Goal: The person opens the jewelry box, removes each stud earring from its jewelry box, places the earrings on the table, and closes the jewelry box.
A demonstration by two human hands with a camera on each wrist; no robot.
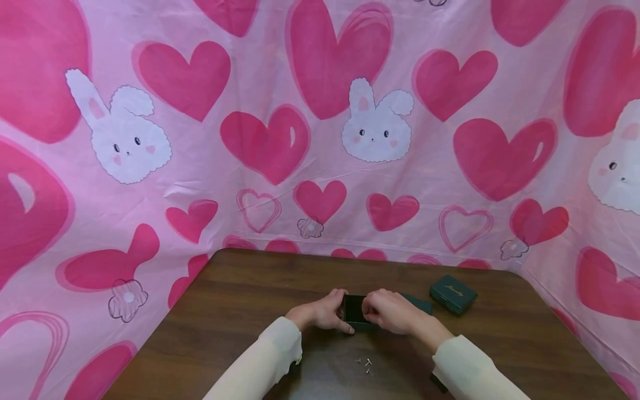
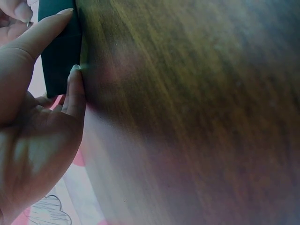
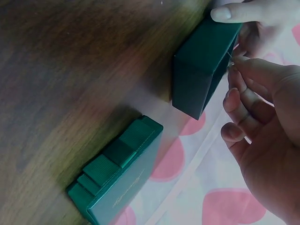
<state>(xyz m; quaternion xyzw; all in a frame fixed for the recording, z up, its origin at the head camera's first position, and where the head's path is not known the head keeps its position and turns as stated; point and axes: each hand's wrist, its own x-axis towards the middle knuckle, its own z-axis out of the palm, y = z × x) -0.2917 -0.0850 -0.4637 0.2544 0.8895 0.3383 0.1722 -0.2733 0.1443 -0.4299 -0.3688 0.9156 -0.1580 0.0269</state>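
Nearest the person: a few small metal earrings or studs [image 1: 367,364] lie loose on the dark wooden table [image 1: 240,311], between the two cream sleeves; too small to tell exactly what they are. Just beyond them, both hands meet on a small open green box [image 1: 354,311], tilted up off the table near its middle. Left hand [image 1: 322,312] grips the box's left side, thumb and fingers curled round its wall; the left wrist view shows the thumb along one edge and a fingertip on the corner. Right hand [image 1: 392,311] is narrow, fingertips pinched together at the box's open mouth; the right wrist view shows what looks like a thin pin [image 3: 230,58] between thumb and forefinger, hard to confirm.

Judgement: a small piece is being seated inside the box. To do it well, keep the left grip firm so the box stays put, steer the pin straight into the insert, and avoid dropping it among the loose studs.

Behind the right hand lies a green piece, probably the lid [image 1: 422,304]. Farther right, a second closed green box [image 1: 453,293] with gold script sits apart. Beyond that, the pink heart-and-bunny cloth [image 1: 320,139].
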